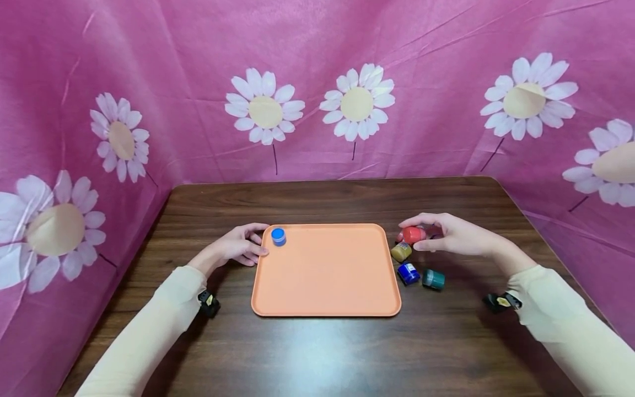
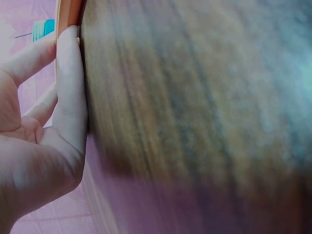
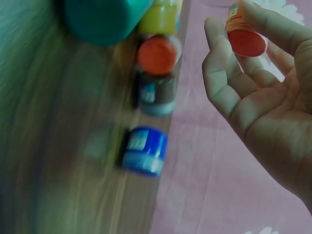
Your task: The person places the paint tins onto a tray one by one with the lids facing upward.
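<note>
My left hand (image 1: pixel 240 244) holds the orange tray (image 1: pixel 324 275) at its far left corner, with the thumb on the left rim and a forefinger at the far edge. In the left wrist view, fingertips meet the tray's edge (image 2: pixel 69 17). A small blue-lidded paint jar (image 1: pixel 278 237) stands on the tray near that corner. Off the tray's right side, my right hand (image 1: pixel 446 234) pinches a red paint jar (image 3: pixel 246 41) between thumb and fingers, raised above the table in the right wrist view. Just below this hand lies a yellow paint jar (image 1: pixel 401 252).
A dark blue jar (image 1: pixel 408 273) and a green jar (image 1: pixel 434 279) lie right of the tray on the brown wooden table (image 1: pixel 327 353). In the right wrist view, an orange-red lid (image 3: pixel 157 55) shows among the jars. Pink flowered cloth (image 1: pixel 307 33) hangs around the table.
</note>
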Available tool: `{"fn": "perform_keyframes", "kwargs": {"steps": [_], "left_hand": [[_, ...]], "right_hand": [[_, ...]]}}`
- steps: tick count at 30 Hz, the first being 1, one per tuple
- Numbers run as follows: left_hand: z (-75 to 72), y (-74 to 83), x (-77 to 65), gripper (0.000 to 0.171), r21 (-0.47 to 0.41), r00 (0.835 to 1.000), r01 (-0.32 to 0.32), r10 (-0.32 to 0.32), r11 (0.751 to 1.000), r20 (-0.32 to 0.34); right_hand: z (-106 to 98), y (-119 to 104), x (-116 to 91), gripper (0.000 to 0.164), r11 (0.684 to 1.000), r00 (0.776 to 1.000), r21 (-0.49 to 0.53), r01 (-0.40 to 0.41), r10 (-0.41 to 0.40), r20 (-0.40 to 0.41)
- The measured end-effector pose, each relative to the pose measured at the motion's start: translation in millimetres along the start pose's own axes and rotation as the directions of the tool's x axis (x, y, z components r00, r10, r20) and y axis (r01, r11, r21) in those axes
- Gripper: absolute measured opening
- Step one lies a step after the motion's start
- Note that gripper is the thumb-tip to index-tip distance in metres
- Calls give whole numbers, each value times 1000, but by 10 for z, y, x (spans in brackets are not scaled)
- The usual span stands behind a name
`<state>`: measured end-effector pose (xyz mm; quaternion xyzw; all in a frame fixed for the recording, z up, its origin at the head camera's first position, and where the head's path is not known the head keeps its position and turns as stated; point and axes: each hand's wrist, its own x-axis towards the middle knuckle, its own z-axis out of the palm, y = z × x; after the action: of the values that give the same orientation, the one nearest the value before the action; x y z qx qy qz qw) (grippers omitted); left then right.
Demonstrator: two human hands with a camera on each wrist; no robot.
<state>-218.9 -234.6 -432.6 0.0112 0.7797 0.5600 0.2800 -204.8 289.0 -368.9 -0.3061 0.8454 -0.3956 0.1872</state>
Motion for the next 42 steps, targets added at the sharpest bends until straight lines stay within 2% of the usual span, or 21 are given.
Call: {"fn": "perform_keyframes", "kwargs": {"steps": [7,12,18,25,34,42], "left_hand": [[-1,31,-9,80,2,1000,0,0,1000,-10],[-4,10,2,81,1,1000,11,-11,1000,-6],[-10,-3,5,82,1,1000,10,-10,1000,-8],[4,-6,18,82,1,1000,13,-13,1000,-2],[1,12,13,83,0,1000,19,-19,1000,-5],[16,4,3,85,0,1000,11,-11,1000,3]], "right_hand": [[75,-134,236,49,996,996,74,56,-60,64],[154,-275,451,46,997,995,35,65,-67,74],[285,-464,736,46,993,989,-22,114,-111,97],[455,-558,1022,51,989,980,62,133,-141,144],[633,-643,1335,52,982,976,114,153,-168,139],[794,-665,1558,54,984,985,131,122,-136,110]]}}
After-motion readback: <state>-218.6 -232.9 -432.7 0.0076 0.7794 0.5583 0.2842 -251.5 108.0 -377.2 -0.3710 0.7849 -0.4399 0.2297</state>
